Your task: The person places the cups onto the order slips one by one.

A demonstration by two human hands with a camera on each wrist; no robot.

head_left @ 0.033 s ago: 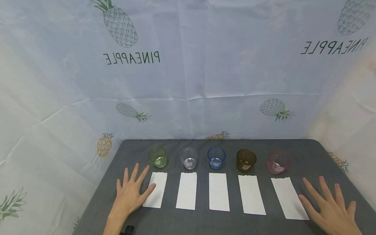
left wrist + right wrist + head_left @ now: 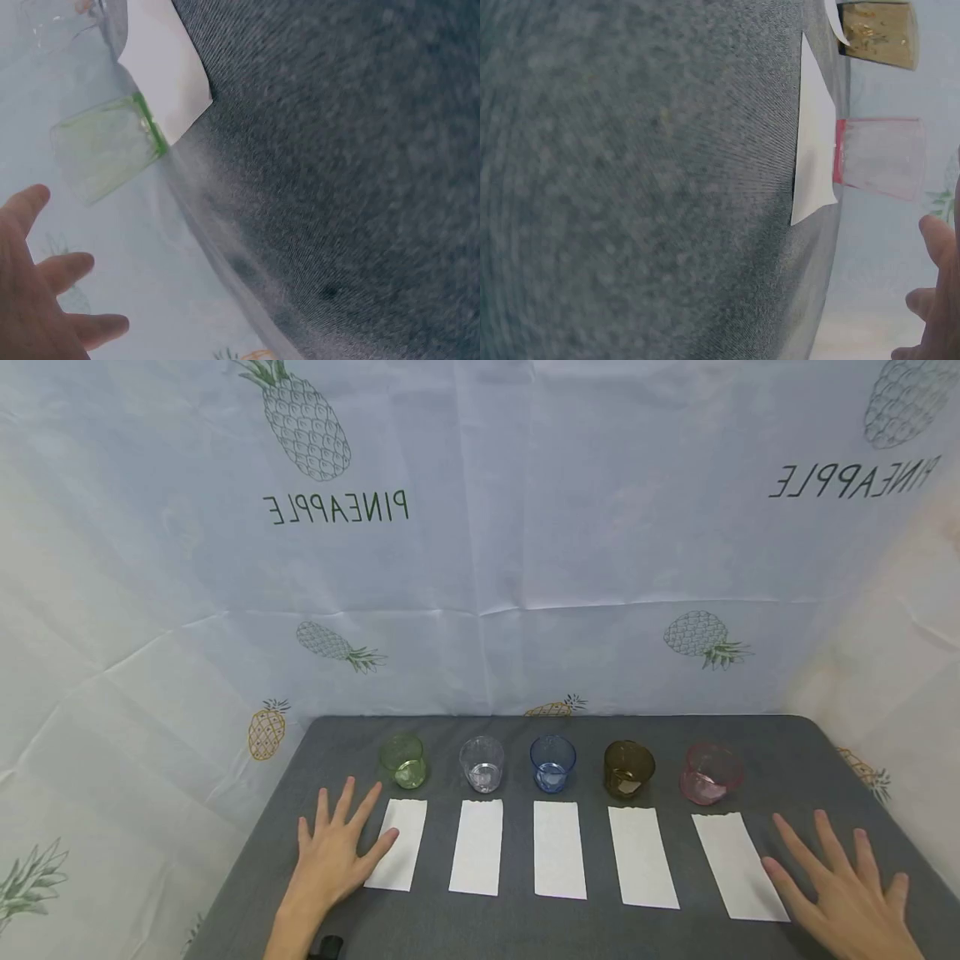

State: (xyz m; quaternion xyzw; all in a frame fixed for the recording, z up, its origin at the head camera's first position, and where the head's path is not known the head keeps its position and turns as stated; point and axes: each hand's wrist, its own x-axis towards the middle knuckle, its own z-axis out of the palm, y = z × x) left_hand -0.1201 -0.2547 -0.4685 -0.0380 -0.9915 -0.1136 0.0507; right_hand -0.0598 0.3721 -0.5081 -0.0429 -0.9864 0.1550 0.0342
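Observation:
My left hand point(image 2: 330, 860) is at the table's left side with fingers spread, holding nothing. Its thumb reaches over the leftmost white paper strip point(image 2: 401, 852); contact cannot be told. Beyond that strip stands a green glass point(image 2: 403, 762), also visible in the left wrist view as a green glass point(image 2: 109, 146). At the right side my right hand point(image 2: 855, 897) spreads its fingers too, holding nothing, its thumb beside the rightmost paper strip point(image 2: 738, 868). Behind this strip is a pink glass point(image 2: 711, 774); the right wrist view has the pink glass point(image 2: 881, 156) upright past the paper.
Between these glasses, in the same row, stand a clear glass point(image 2: 482, 764), a blue glass point(image 2: 552, 764) and a brown glass point(image 2: 628, 768). One paper strip point(image 2: 558, 852) lies before each glass on the grey table point(image 2: 517, 931). A pineapple-print cloth point(image 2: 495, 552) hangs behind.

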